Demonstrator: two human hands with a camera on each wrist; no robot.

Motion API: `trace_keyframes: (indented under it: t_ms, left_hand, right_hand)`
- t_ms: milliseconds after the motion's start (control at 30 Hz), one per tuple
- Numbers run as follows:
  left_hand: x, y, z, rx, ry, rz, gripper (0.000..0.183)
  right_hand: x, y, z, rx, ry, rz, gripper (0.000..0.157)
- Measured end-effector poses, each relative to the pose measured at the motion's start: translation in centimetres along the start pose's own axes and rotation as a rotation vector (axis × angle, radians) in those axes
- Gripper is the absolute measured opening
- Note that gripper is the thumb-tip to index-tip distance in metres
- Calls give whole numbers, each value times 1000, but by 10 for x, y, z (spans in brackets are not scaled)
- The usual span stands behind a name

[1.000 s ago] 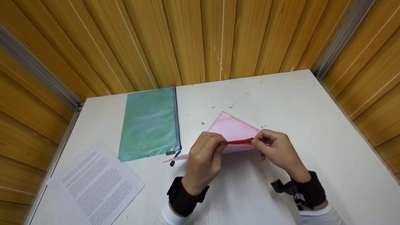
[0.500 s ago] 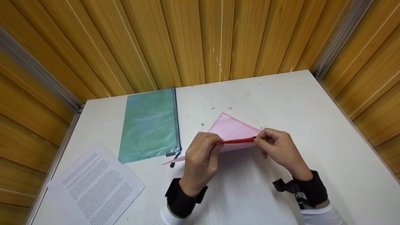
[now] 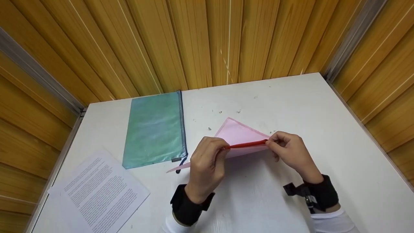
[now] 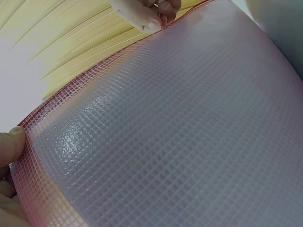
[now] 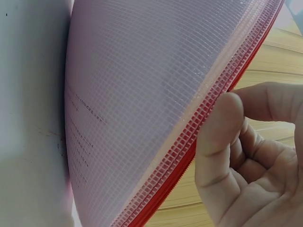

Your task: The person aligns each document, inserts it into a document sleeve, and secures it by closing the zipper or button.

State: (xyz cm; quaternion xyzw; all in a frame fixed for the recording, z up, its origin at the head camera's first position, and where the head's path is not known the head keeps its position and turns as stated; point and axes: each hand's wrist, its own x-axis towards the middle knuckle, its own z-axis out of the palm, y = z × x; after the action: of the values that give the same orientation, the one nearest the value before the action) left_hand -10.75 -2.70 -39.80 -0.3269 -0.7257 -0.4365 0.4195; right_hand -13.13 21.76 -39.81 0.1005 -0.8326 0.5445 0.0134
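Pink pouch (image 3: 238,132), edge (image 3: 248,144) in both grips (image 3: 206,164) (image 3: 292,152)

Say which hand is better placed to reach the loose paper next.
Probably the left hand: it is nearer the paper; the right hand is farther across. Both hold the pink pouch, so the left must let go first.

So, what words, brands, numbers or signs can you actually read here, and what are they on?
None can be read.
White paper: many lines of print, too small to read.
Pink pouch: short dark lines, like print, on or through it in the right wrist view; too small and blurred.
Dark tag on the green pouch: no readable mark.
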Motion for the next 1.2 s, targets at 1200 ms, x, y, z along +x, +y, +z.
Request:
trace_keyframes:
  t_ms: [1200]
  left_hand:
    - [3, 0, -6, 0, 32, 3, 13]
  right_hand:
    - [9, 29, -7, 21, 4, 27, 11]
